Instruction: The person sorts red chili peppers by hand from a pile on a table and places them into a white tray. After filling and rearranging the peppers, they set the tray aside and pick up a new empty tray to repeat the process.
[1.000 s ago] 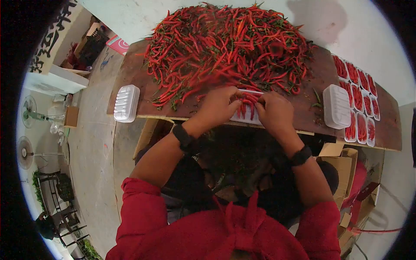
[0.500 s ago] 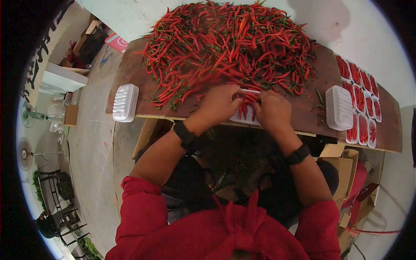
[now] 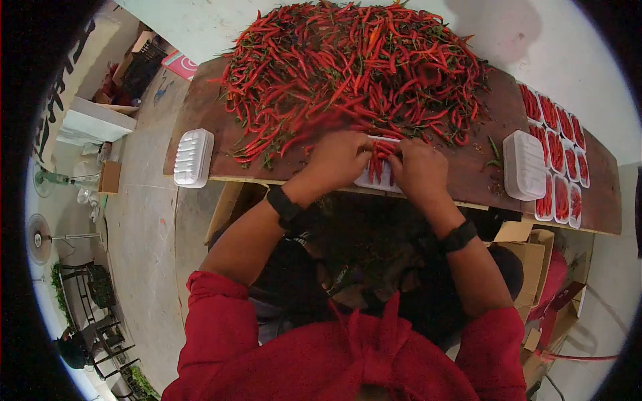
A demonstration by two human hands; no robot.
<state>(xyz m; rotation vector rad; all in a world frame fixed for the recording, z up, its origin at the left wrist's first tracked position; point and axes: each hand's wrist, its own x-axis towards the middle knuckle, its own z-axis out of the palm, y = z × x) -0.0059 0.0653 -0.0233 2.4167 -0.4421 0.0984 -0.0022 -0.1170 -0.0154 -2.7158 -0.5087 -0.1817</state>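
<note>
A white tray (image 3: 389, 187) with red chilies (image 3: 378, 164) in it lies at the table's front edge, between my hands. My left hand (image 3: 340, 160) is at its left side, fingers bent together at the tray's far left corner; what they pinch is too small to make out. On the right side, my right hand (image 3: 419, 167) has its fingers closed at the chilies and the tray's rim, its exact hold hidden. Beyond both hands spreads a large heap of red chilies with green stems (image 3: 354, 67).
A stack of white trays (image 3: 524, 166) stands right of my hands, and another stack (image 3: 194, 159) at the table's left end. Several filled trays (image 3: 556, 152) lie at the far right. Cardboard boxes (image 3: 528, 264) sit below the table (image 3: 481, 175).
My left hand has shifted slightly left and my right hand slightly as well, showing more of the tray's far rim and the chilies. The heap and tray stacks look unchanged.
</note>
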